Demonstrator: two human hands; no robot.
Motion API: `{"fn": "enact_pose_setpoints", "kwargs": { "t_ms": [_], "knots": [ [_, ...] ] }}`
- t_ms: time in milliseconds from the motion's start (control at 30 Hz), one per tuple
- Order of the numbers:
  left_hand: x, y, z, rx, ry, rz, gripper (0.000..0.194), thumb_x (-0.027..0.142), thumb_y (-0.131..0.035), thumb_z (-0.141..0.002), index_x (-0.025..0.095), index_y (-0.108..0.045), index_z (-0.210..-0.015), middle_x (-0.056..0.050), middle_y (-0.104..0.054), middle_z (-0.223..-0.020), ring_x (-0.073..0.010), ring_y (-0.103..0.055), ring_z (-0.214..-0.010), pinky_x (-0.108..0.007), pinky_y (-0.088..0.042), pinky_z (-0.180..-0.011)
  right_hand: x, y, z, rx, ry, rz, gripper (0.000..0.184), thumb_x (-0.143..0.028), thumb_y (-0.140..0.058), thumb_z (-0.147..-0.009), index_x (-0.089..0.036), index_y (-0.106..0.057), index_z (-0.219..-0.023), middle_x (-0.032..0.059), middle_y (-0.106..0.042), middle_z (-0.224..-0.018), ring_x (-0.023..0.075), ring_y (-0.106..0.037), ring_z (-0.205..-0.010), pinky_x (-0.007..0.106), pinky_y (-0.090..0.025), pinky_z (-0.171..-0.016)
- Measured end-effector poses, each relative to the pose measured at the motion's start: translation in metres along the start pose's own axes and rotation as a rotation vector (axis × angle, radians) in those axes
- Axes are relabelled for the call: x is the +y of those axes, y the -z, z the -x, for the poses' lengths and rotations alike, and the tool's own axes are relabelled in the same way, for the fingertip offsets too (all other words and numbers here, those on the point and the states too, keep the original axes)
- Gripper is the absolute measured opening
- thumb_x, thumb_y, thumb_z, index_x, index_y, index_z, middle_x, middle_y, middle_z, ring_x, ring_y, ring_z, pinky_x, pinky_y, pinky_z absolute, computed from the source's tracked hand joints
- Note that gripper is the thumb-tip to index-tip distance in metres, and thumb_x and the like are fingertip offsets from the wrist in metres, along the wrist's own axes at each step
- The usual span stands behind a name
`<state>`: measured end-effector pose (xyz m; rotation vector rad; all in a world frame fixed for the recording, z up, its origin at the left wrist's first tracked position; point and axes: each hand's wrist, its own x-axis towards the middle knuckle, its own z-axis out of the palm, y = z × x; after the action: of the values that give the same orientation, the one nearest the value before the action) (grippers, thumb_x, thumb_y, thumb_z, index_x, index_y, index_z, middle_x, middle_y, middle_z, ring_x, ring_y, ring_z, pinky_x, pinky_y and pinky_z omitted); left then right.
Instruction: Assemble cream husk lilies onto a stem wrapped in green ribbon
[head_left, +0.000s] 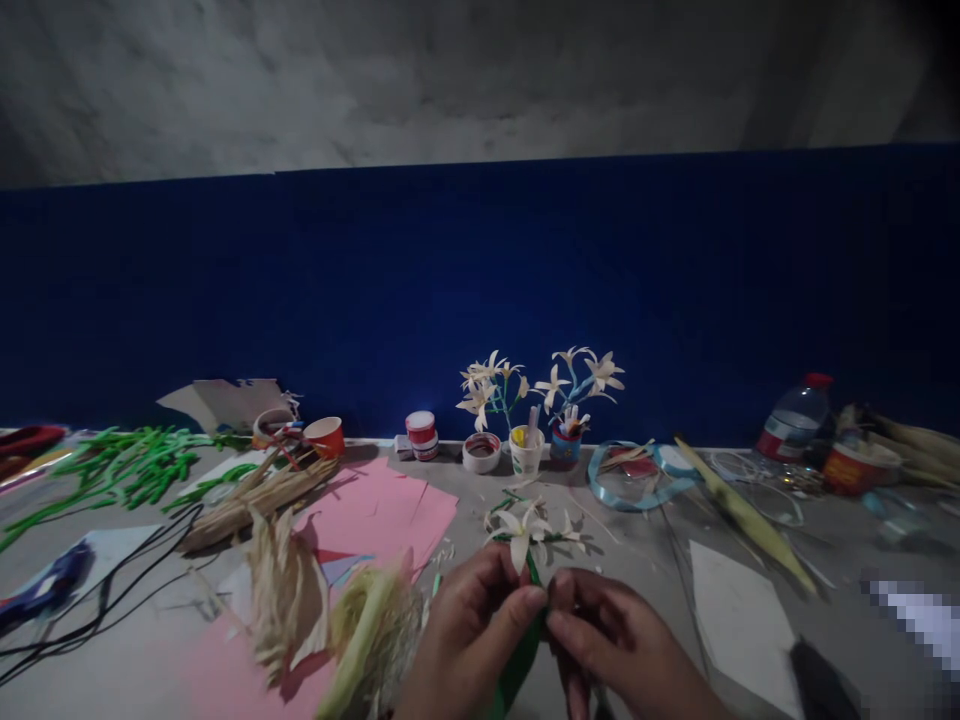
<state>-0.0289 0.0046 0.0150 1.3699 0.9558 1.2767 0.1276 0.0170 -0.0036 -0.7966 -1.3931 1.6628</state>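
Observation:
Low in the middle of the view, my left hand [480,620] pinches a handmade white flower [519,527] just under its petals. From below the bloom a green strip [521,660] runs down between my hands, partly covered by the left thumb. Close against it on the right is my right hand [611,630], its thumb and fingers pressed together near the stem. What those fingertips hold is hidden. Just behind the held bloom, more white flowers [566,535] with green stems lie on the grey table [622,560].
White flowers stand in a paper cup [526,455] and a blue-red cup [566,442] at the back. Left are pink paper [382,510], dried husks [285,590], green stems [142,465] and a glue gun [56,590]. Right are blue ribbon [634,500], a bottle [795,420] and white card [739,620].

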Motion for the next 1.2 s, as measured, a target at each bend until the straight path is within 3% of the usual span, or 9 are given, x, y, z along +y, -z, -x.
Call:
{"fn": "enact_pose_setpoints", "kwargs": {
  "t_ms": [133,400,633,767,1000,1200],
  "knots": [
    [-0.006,0.003,0.002,-0.012,-0.027,-0.086,0.025,0.040,-0.061,-0.082,0.018,-0.056,-0.072,0.000,-0.052,-0.070,-0.0151,-0.049,-0.067,-0.024,-0.040,-0.062,0.005,-0.003,0.002,0.091,-0.002,-0.008,0.036,-0.049,-0.070,-0.075,-0.017,-0.053,-0.072,-0.0078,-0.049,-0.059,0.0039,-0.051,-0.037,0.016,-0.044,-0.038],
    [-0.008,0.003,0.007,0.060,-0.040,-0.174,0.022,0.036,-0.060,-0.083,0.017,-0.058,-0.072,-0.002,-0.057,-0.070,-0.0171,-0.053,-0.069,-0.025,-0.042,-0.065,0.002,-0.009,0.006,0.131,0.077,0.070,0.035,-0.049,-0.065,-0.080,-0.017,-0.054,-0.069,-0.0070,-0.046,-0.061,0.0046,-0.050,-0.040,0.017,-0.045,-0.041],
    [-0.008,0.002,0.007,0.036,0.054,-0.020,0.018,0.033,-0.063,-0.081,0.017,-0.060,-0.075,-0.003,-0.060,-0.074,-0.0184,-0.056,-0.075,-0.025,-0.045,-0.070,0.011,-0.013,0.005,0.270,0.276,0.240,0.029,-0.042,-0.058,-0.085,-0.019,-0.049,-0.070,-0.0056,-0.043,-0.069,0.0053,-0.049,-0.039,0.019,-0.040,-0.037],
    [-0.012,0.001,0.010,0.068,0.046,-0.079,0.020,0.035,-0.060,-0.083,0.016,-0.060,-0.076,-0.002,-0.059,-0.072,-0.0182,-0.055,-0.072,-0.026,-0.044,-0.068,0.009,-0.016,0.006,0.298,0.357,0.342,0.026,-0.037,-0.053,-0.088,-0.020,-0.049,-0.068,-0.0037,-0.042,-0.071,0.0076,-0.049,-0.045,0.019,-0.042,-0.039],
    [-0.004,0.003,0.014,0.040,-0.061,-0.200,0.019,0.034,-0.054,-0.086,0.018,-0.062,-0.079,-0.004,-0.063,-0.077,-0.0207,-0.058,-0.077,-0.028,-0.044,-0.072,-0.017,-0.010,0.011,0.161,0.332,0.541,0.011,-0.025,-0.051,-0.087,-0.019,-0.058,-0.080,0.0016,-0.054,-0.077,0.0147,-0.059,-0.063,0.024,-0.050,-0.055],
    [-0.011,0.006,0.011,0.075,-0.046,-0.233,0.017,0.033,-0.059,-0.083,0.018,-0.066,-0.078,-0.007,-0.066,-0.078,-0.0228,-0.059,-0.078,-0.030,-0.045,-0.072,-0.024,-0.006,0.010,0.144,0.307,0.566,0.012,-0.021,-0.051,-0.084,-0.018,-0.057,-0.074,0.0007,-0.053,-0.072,0.0153,-0.059,-0.062,0.024,-0.049,-0.055]
  ]
}}
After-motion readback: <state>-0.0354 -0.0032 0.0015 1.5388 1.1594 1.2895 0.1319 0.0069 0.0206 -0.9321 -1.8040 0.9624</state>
